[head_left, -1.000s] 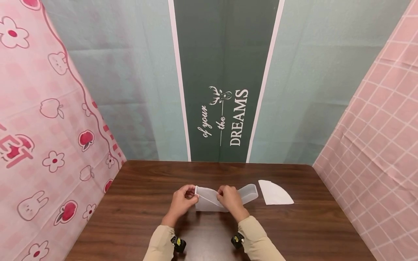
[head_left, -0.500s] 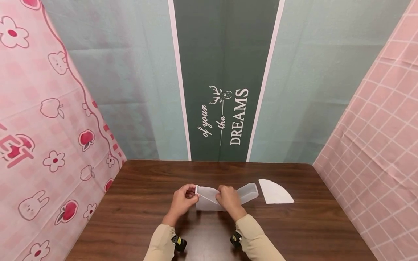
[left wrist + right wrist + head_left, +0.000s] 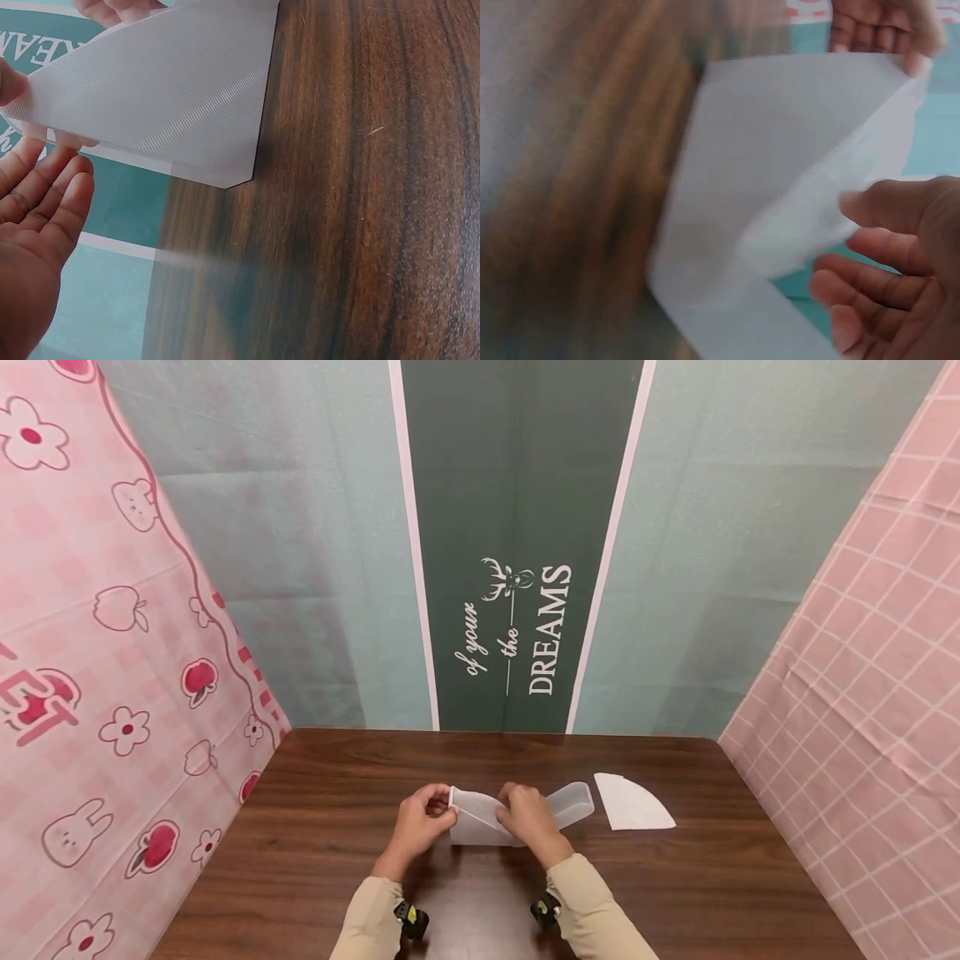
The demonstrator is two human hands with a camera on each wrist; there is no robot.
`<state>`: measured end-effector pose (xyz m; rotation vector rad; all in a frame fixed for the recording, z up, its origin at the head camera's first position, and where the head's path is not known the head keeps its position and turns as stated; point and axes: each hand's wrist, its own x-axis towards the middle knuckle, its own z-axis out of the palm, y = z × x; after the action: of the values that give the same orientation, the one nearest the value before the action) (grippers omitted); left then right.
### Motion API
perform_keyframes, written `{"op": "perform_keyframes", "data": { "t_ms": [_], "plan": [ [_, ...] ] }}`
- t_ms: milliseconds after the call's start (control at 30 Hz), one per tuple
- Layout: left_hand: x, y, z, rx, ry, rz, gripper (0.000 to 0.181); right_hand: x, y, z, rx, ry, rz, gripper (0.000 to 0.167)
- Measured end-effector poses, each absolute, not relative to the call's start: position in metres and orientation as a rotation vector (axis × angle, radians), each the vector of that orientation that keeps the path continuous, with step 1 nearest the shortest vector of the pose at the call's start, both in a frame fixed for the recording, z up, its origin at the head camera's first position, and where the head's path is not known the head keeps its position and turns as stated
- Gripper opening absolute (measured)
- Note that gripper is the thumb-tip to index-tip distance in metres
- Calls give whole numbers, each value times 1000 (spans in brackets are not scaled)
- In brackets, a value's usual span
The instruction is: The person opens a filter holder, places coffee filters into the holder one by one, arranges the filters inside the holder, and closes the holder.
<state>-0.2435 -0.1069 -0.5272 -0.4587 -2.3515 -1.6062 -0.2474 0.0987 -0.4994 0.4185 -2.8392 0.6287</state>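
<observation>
A translucent white plastic case (image 3: 480,833) with a slanted open side stands on the table, its near face ribbed in the left wrist view. My left hand (image 3: 422,820) pinches the left end, thumb on one side and fingers behind. At the opening is my right hand (image 3: 527,815), fingers bent; in the blurred right wrist view its thumb lies against a white sheet-like part (image 3: 802,217) inside. Whether it pinches that part is unclear. A hollow translucent piece (image 3: 573,806) extends rightward behind this hand, its join with the case hidden from above.
A white fan-shaped piece (image 3: 633,803), resembling a paper coffee filter, lies flat right of the translucent piece. The dark wood table (image 3: 337,777) ends at a green cloth backdrop (image 3: 480,485). Pink patterned cloths hang at both sides. Each wrist carries a black camera.
My right hand shifts slightly left along the opening, then back right. The left hand, the case and the fan-shaped piece stay practically in place.
</observation>
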Motion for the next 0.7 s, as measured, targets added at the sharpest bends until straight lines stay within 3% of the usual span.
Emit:
{"op": "perform_keyframes", "data": {
  "t_ms": [200,333,700],
  "plan": [
    [-244,-106,-529,-458,-2344,-1632,23,-242,106,-482,631,-2836,311,30],
    [-244,-106,-529,-469,-2354,-1617,23,-236,106,-473,606,-2929,184,41],
    [-243,-105,-530,-456,-2344,-1588,23,-232,105,-466,554,-3007,103,43]
  ]
}}
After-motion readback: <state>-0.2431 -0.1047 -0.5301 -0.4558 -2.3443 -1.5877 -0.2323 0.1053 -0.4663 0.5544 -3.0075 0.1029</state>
